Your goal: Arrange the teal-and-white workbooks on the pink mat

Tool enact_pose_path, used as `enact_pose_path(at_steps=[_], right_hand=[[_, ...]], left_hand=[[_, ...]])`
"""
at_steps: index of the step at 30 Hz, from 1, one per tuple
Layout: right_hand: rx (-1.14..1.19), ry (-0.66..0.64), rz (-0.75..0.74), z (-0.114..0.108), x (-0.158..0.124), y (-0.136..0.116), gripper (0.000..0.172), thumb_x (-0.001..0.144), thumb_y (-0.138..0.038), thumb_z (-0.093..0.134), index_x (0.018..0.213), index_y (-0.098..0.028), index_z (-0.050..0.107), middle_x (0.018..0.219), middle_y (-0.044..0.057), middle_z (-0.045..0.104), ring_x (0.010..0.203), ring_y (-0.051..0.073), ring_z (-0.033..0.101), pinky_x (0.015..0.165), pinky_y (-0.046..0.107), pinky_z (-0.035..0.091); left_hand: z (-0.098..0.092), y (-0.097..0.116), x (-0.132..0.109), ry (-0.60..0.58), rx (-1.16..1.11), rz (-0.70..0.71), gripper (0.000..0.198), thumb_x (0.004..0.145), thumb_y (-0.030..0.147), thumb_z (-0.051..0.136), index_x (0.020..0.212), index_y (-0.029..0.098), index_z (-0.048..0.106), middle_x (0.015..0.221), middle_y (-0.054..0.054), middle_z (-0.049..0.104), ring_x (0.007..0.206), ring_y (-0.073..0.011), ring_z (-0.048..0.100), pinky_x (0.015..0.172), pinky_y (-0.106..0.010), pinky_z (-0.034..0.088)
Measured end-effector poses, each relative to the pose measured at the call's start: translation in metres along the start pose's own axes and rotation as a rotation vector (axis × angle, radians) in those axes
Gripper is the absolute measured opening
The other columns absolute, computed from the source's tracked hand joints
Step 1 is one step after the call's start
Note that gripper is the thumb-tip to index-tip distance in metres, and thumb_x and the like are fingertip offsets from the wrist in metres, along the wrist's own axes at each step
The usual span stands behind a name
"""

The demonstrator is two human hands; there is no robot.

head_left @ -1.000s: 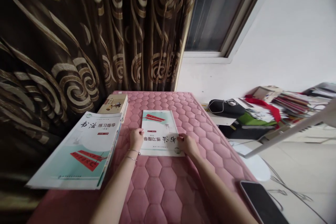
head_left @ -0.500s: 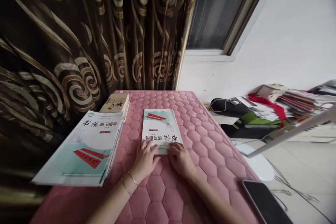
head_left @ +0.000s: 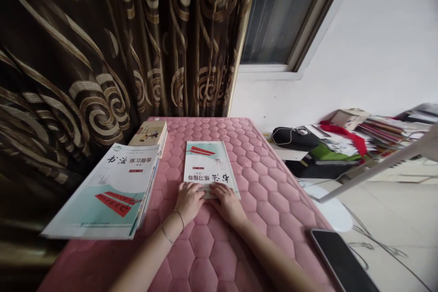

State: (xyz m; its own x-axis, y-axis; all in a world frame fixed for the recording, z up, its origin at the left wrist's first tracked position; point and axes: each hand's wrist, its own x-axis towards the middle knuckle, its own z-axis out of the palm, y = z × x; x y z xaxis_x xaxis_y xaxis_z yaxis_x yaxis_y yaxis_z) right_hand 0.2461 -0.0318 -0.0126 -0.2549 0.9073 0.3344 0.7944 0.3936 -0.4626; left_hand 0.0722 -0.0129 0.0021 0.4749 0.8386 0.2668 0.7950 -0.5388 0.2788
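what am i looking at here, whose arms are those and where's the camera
This is a picture from a camera worn on a person's head, looking forward and down, so the arms are the wearer's own. The left hand and right hand rest on the near edge of a calligraphy practice guide, lying on a pink quilted pad. Whether they grip it is hard to tell. Another book with the same title lies to its left, and a phone sits near the pad's right edge.
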Motion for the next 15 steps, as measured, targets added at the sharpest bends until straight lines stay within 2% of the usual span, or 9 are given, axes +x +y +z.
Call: enact_pose_path(at_steps=[4,10,15], right_hand=[[0.021,0.031,-0.012,-0.007,-0.006,0.014,0.01,0.081,-0.02,0.062,0.09,-0.02,0.066,0.112,0.009,0.068,0.112,0.025,0.055,0.091,0.042,0.046],[0.068,0.124,0.098,-0.036,-0.029,0.053,0.012,0.082,-0.025,0.058,0.086,-0.022,0.069,0.108,0.008,0.069,0.11,0.024,0.058,0.093,0.044,0.047],[0.132,0.092,0.135,-0.048,-0.034,0.06,0.017,0.083,-0.029,0.056,0.088,-0.023,0.071,0.109,0.006,0.069,0.111,0.023,0.057,0.096,0.044,0.047]], left_hand=[[-0.006,-0.008,-0.004,0.016,0.016,-0.015,0.009,0.079,0.026,0.066,0.087,0.027,0.07,0.108,0.0,0.067,0.104,-0.0202,0.053,0.092,-0.045,0.031],[-0.021,-0.03,-0.026,0.077,0.069,-0.093,0.01,0.08,0.023,0.064,0.086,0.028,0.07,0.109,-0.002,0.066,0.103,-0.0208,0.054,0.088,-0.042,0.034],[-0.024,-0.044,-0.032,0.066,0.027,-0.111,0.015,0.08,0.019,0.062,0.089,0.027,0.071,0.102,-0.001,0.066,0.096,-0.0178,0.058,0.086,-0.036,0.038]])
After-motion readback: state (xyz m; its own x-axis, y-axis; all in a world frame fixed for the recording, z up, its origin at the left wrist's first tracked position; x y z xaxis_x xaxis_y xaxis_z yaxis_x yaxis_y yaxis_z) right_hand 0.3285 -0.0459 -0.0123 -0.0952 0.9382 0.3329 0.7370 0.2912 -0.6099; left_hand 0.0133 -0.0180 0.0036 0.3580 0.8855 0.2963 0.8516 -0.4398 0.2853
